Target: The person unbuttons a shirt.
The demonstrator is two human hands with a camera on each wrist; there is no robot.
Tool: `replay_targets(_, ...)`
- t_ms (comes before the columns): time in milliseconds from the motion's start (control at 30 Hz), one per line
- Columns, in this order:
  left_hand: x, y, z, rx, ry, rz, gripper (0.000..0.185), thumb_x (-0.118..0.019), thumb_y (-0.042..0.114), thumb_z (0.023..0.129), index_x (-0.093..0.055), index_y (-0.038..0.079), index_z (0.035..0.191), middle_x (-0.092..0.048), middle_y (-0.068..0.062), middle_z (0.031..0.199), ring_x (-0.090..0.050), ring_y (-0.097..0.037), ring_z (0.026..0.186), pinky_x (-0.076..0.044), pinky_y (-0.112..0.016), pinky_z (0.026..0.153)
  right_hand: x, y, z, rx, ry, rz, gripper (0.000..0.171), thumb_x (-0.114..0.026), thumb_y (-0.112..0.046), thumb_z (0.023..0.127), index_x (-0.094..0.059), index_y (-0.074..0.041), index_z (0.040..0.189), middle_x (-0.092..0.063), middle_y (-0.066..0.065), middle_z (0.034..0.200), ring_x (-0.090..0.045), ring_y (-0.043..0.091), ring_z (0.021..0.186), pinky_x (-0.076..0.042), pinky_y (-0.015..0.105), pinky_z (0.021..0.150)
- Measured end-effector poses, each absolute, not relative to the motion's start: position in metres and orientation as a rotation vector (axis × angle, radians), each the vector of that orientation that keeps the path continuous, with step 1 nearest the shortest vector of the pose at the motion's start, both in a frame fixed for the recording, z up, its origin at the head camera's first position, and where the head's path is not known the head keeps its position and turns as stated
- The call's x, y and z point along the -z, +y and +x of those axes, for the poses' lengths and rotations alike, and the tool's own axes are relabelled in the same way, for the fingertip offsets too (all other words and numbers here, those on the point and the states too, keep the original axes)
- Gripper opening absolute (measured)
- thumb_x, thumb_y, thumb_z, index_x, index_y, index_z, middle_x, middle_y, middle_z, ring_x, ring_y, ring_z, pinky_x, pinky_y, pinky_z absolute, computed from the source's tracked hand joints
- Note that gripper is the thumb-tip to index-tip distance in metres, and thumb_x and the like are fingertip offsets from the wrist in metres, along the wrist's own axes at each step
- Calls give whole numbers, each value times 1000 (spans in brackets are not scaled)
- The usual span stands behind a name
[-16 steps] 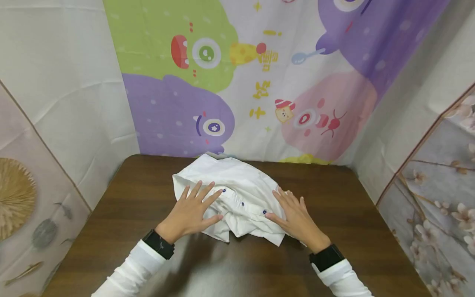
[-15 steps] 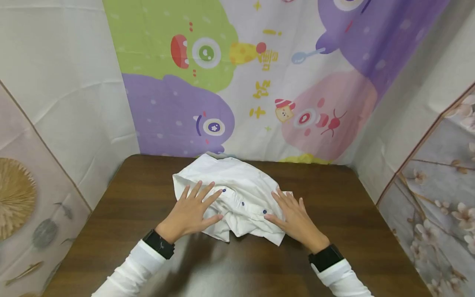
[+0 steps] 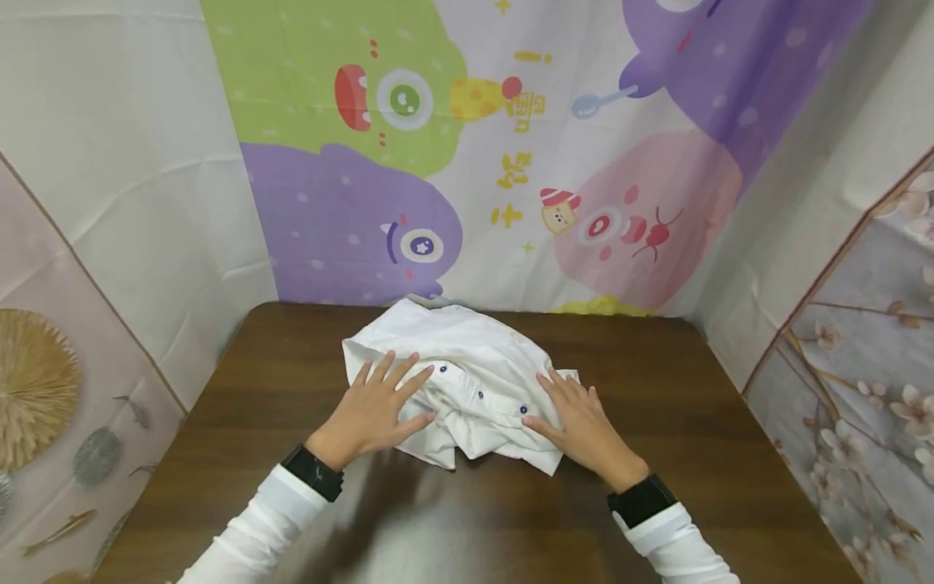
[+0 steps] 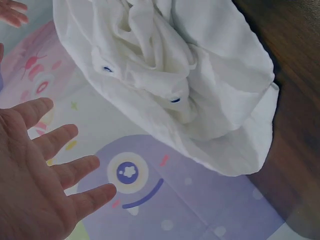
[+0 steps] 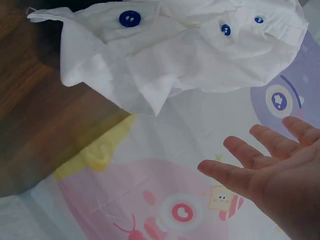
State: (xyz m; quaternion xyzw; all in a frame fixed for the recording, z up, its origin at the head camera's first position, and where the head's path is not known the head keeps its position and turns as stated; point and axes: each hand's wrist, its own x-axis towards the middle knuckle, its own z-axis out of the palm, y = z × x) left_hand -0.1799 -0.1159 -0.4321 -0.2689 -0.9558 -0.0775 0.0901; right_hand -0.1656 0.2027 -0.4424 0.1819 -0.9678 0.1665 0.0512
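Two white sleeves (image 3: 251, 519) reach in from the near edge, with a black band (image 3: 314, 472) on each wrist. Beyond the bands, the left hand (image 3: 370, 412) and the right hand (image 3: 586, 430) are held out with their fingers spread wide; both wrist views show a gap between the hands and a white garment (image 3: 467, 337). The garment lies crumpled in the middle of the worktop (image 3: 642, 373) toward its back edge, between the hands, its left and right parts partly covered by them in the head view. Three blue buttons (image 3: 481, 395) run in a slanting row along its folded front. The worktop is dark brown wood with rounded back corners. Behind it hangs a white cloth (image 3: 503, 276) printed with a green cartoon figure (image 3: 292, 65), purple ones (image 3: 314, 219) and a pink one (image 3: 657, 182), all turned sideways.
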Motion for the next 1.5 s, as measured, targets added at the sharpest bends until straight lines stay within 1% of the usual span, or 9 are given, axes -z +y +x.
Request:
replay_targets(133,437,-114,-189,234,-2857,-793,65,-50,55,87,-39,22,142,-36,-7,148,-31,-39,135,-26,-60,105,442,209,-166,-530,-2935,516,69,-59,-47,86,-41,-5,139,-37,21,144,-35,43,131,-23,65,103)
replay_targets(267,442,-111,-196,249,-2870,-800,65,-47,56,88,-38,22,143,-35,-7,149,-30,-38,136,-26,-60,105,447,216,-164,-554,-2924,487,64,-59,-43,88,-44,-4,136,-41,23,141,-38,43,128,-28,62,102)
replay_targets(500,452,-106,-209,288,-2773,-862,62,-51,51,86,-45,19,138,-41,-9,145,-33,-39,134,-29,-59,103,464,224,-154,-578,-2966,398,57,-57,-41,90,-48,-3,133,-47,21,135,-44,42,122,-37,58,94)
replay_targets(667,459,-100,-224,293,-2684,-915,61,-53,49,85,-46,18,137,-44,-9,142,-37,-38,131,-31,-58,102,472,228,-146,-583,-3014,327,51,-57,-36,91,-51,-2,128,-48,20,133,-44,41,121,-38,58,92)
replay_targets(867,470,-89,-246,284,-2647,-918,63,-55,50,84,-47,16,136,-46,-11,140,-40,-39,129,-34,-55,101,480,231,-140,-596,-3021,287,44,-59,-32,90,-54,-3,123,-49,20,131,-45,40,119,-39,57,91)
replay_targets(1033,479,-72,-265,298,-2655,-944,64,-55,50,85,-45,15,137,-46,-12,139,-39,-38,130,-32,-52,104,486,233,-137,-597,-3000,284,41,-60,-30,90,-56,-3,120,-51,19,130,-47,39,116,-41,56,89)
replay_targets(1333,481,-28,-287,300,-2580,-1117,53,-61,36,84,-51,12,131,-54,-12,129,-44,-34,126,-31,-46,108,489,234,-137,-623,-3005,239,40,-60,-30,90,-56,-4,120,-51,18,130,-47,36,117,-41,54,89)
replay_targets(1400,482,-17,-289,277,-2555,-1140,48,-63,31,84,-54,12,128,-56,-11,126,-47,-32,122,-32,-43,107,489,234,-136,-635,-3009,225,40,-60,-30,90,-56,-4,120,-51,18,130,-47,36,117,-41,54,89)
replay_targets(1500,484,-3,-293,239,-2521,-1125,34,-63,21,83,-63,12,116,-61,-9,114,-53,-28,110,-37,-38,102,490,234,-135,-646,-3017,210,41,-59,-31,90,-56,-4,120,-51,17,131,-47,36,117,-41,54,90)
